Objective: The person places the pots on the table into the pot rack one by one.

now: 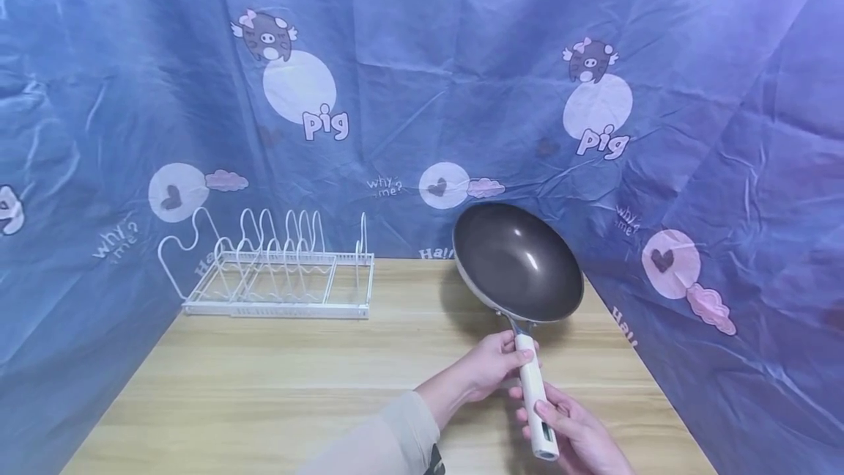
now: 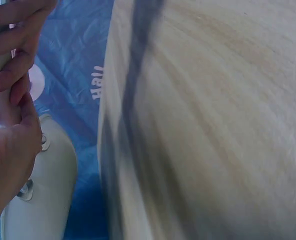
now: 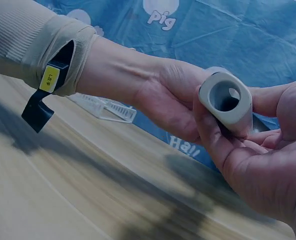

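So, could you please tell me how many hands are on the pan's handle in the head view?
2: the left hand grips the white handle close to the pan, and the right hand holds it nearer its free end.

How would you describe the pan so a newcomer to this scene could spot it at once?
Find the wooden table before the blue cloth, then look right. There the left hand and right hand grip the white handle of the pan. Unlike the white wire rack on the left, the pan has a round, dark-lined bowl.
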{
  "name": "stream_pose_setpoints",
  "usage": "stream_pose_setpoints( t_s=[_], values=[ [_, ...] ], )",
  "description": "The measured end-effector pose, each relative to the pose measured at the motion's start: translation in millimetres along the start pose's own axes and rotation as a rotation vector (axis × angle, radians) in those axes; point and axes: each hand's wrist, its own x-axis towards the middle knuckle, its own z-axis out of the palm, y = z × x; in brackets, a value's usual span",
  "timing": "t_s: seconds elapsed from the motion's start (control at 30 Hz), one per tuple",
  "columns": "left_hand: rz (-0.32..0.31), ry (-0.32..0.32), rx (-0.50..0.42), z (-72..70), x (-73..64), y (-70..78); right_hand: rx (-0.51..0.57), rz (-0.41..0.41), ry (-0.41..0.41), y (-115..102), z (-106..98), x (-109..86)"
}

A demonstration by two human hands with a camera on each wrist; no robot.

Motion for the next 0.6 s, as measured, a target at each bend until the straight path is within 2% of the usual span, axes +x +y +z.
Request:
stream_pose_setpoints(
  t_s=[0.13, 0.4, 0.5, 0.6],
  values=[
    [0.023, 0.004, -0.005, -8.3, -6.1, 8.0, 0.002, -0.008, 0.017, 2, 6, 7.8],
    [0.042, 0.002, -0.133, -28.2, -12.6, 19.2, -0.081, -0.026, 0.068, 4, 17, 26.6],
    [0.043, -0.022, -0.127, -39.9, -15.9, 22.4, -0.112, -0.027, 0.072, 7, 22, 33.4],
    [0.026, -0.075, -0.123, -53.8, -18.7, 25.3, -0.117, -0.028, 0.053, 11, 25, 40.6]
  ],
)
